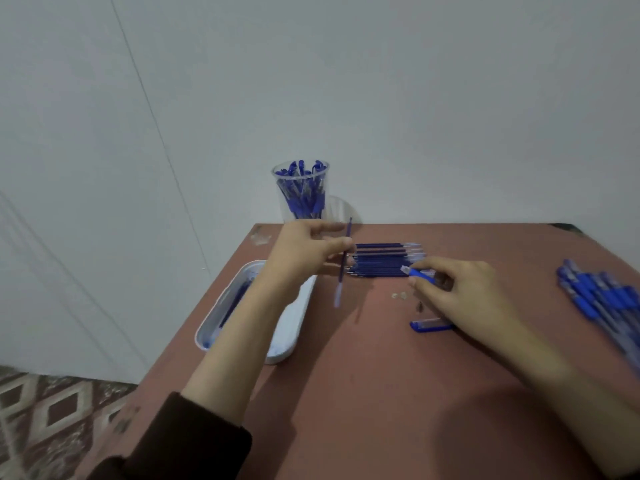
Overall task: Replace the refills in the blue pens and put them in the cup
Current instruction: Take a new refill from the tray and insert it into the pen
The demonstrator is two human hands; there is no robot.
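Observation:
My left hand [306, 252] pinches a thin blue refill [343, 265] that stands nearly upright, its pale end pointing down. My right hand [460, 289] grips a blue pen barrel [420, 274] by its tip end, low over the table. A row of several blue refills [384, 259] lies side by side between the two hands. A blue pen cap [431, 325] lies on the table just under my right wrist. The clear plastic cup [300, 190] at the far table edge holds several blue pens.
A white oval tray [287, 336] with blue refills in it sits under my left forearm at the table's left edge. A pile of blue pens [602, 301] lies at the right edge. Small bits [400, 295] lie near the refills. The brown table [381, 393] meets a white wall.

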